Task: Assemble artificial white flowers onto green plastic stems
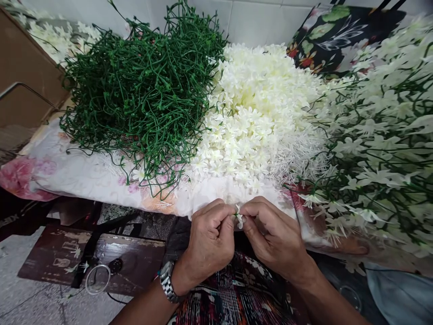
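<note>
Hands: two. Left hand (213, 237) and right hand (275, 239) meet tip to tip, thumb and forefinger of each pinched closed on one small white flower (239, 217) showing a bit of green at the left fingertips. Exact contact partly hidden by fingers.

Counts: one heap of loose flower heads (243, 122) directly beyond the grip, too many to number; one tangle of green stems (145, 90), beyond and left, likewise uncountable; one mass of stemmed flowers (375, 176) to the right. One watch (167, 282), left wrist. One brown board (135, 259), lower and left of grip.

Edges/room: near edge of the floral cloth (84, 176) runs by the fingertips. Narrow bare strip between grip and heap; wider cloth to the left, in front of the tangle. Right side tighter: stemmed flowers spread to the near edge, apart from right hand.
</note>
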Demonstrator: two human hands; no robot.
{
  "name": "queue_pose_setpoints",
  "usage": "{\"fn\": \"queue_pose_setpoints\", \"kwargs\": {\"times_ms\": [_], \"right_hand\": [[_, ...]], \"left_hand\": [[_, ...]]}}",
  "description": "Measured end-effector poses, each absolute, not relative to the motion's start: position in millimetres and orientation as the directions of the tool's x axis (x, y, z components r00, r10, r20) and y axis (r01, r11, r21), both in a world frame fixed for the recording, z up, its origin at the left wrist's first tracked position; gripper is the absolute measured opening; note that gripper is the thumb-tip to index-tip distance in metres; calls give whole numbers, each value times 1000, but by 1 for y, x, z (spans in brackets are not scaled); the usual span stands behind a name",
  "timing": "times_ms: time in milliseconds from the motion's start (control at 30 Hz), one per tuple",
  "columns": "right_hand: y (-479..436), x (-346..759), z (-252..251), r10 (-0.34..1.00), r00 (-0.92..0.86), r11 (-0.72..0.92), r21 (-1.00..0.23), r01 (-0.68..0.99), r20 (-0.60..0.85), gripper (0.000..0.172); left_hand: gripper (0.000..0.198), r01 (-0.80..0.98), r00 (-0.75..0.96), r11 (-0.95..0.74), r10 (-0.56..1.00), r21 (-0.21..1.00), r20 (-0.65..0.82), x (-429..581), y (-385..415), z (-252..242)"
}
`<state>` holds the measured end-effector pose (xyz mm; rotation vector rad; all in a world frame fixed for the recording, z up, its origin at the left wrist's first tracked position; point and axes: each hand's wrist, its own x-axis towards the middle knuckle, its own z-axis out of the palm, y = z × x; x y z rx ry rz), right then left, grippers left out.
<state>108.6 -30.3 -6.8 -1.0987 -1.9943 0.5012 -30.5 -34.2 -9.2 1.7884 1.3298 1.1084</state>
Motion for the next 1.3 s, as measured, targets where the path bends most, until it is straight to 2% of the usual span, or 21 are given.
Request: {"fn": "queue_pose_setpoints", "kwargs": {"times_ms": [167, 267, 367, 500, 733, 967, 1300], "right_hand": [[-31, 109, -8, 837, -324, 547, -659, 516, 442, 11], [-31, 112, -2, 818, -356, 575, -640, 510, 452, 12], [-30, 115, 7, 746, -422, 665, -533, 524, 516, 15], [-28, 117, 16, 656, -492, 744, -381, 549, 572, 15], [-27, 120, 26, 700, -480, 713, -480, 512, 528, 14], [-26, 118, 22, 695, -500, 716, -440, 542, 516, 16], [-24, 115, 9, 713, -467, 700, -493, 517, 524, 16]], "left_hand": [[21, 396, 130, -259, 966, 881, 225, -32, -33, -10], [18, 266, 165, -188, 975, 945, 148, -38, -31, -5], [19, 102, 232, -38, 973, 994, 14, -45, -30, 1], [24, 12, 264, 132, 956, 991, -131, -49, -30, 3], [15, -66, 235, 193, 957, 979, -173, -47, -32, 1], [17, -16, 239, 164, 959, 986, -156, -45, -33, 3], [18, 32, 161, 136, 977, 990, -140, -35, -34, -4]]}}
